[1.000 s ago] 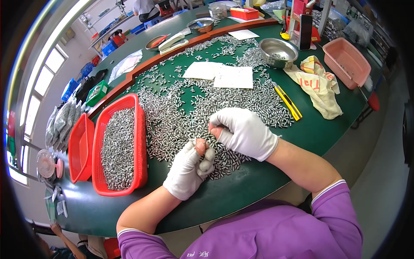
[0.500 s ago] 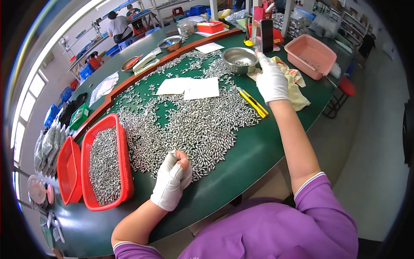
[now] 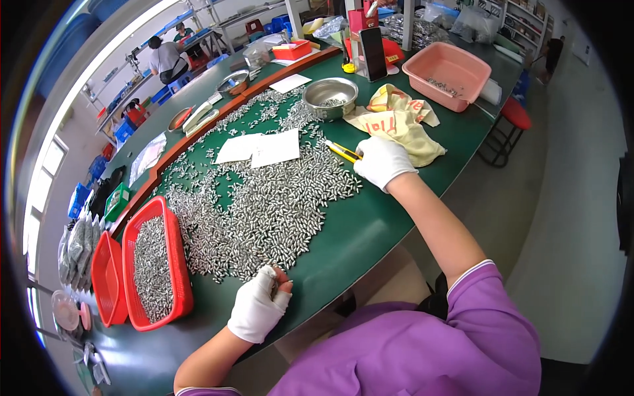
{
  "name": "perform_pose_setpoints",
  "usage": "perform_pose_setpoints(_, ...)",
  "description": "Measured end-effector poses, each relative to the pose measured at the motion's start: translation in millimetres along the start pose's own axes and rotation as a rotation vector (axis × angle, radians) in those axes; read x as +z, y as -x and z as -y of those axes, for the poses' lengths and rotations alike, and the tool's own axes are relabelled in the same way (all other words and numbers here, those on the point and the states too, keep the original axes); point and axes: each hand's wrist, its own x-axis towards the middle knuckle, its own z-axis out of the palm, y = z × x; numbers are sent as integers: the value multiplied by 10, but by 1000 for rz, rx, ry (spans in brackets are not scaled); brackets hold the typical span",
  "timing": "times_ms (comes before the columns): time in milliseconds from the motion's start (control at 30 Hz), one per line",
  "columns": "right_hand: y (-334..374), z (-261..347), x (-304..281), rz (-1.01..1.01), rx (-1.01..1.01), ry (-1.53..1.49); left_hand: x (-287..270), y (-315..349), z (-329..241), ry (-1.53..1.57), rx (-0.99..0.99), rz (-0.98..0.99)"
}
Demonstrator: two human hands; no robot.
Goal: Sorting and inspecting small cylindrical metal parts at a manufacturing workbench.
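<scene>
My right hand [image 3: 384, 162], in a white glove, is closed over the near end of a yellow utility knife [image 3: 341, 152]. The knife's slim front end points left toward the pile of small silvery metal parts [image 3: 284, 204]. My left hand [image 3: 259, 307], in a white glove with bare fingertips showing, is at the near edge of that pile. Its fingers are curled together, and whatever they hold is hidden. White paper sheets [image 3: 276, 148] lie on top of the parts. A yellowish cloth [image 3: 396, 125] lies crumpled just beyond my right hand.
A red basket [image 3: 183, 264] full of the same parts stands at the left beside another red basket [image 3: 109, 284]. Farther back are a steel bowl [image 3: 330, 89], a phone [image 3: 373, 53] standing upright and a pink tub [image 3: 449, 49]. A brown wooden strip [image 3: 191, 138] crosses the green table.
My right hand has come back from near the phone and bowl to the utility knife, which has turned slightly. My left hand stays curled by the pile. The whole view has shifted.
</scene>
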Motion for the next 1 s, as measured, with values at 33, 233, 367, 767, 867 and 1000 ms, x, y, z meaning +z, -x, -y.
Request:
perform_pose_setpoints(33, -30, 5, 24, -41, 26, 2, 15, 29, -3, -91, -3, -18)
perform_pose_setpoints(233, 44, -92, -215, -214, 81, -87, 56, 121, -63, -402, -9, -109)
perform_pose_setpoints(367, 316, -133, -529, -610, -108, -165, 62, 132, -83, -412, -103, -116)
perform_pose_setpoints(767, 762, -553, 98, -652, -268, -253, 149, 217, -47, -374, -124, -188)
perform_pose_setpoints(867, 1295, -109, -61, -127, -135, -1126, 135, 227, -82, -379, -120, -209)
perform_pose_setpoints(1000, 1903, 135, 43, 128, -519, -756, 163, 160, -142, -368, -77, -238)
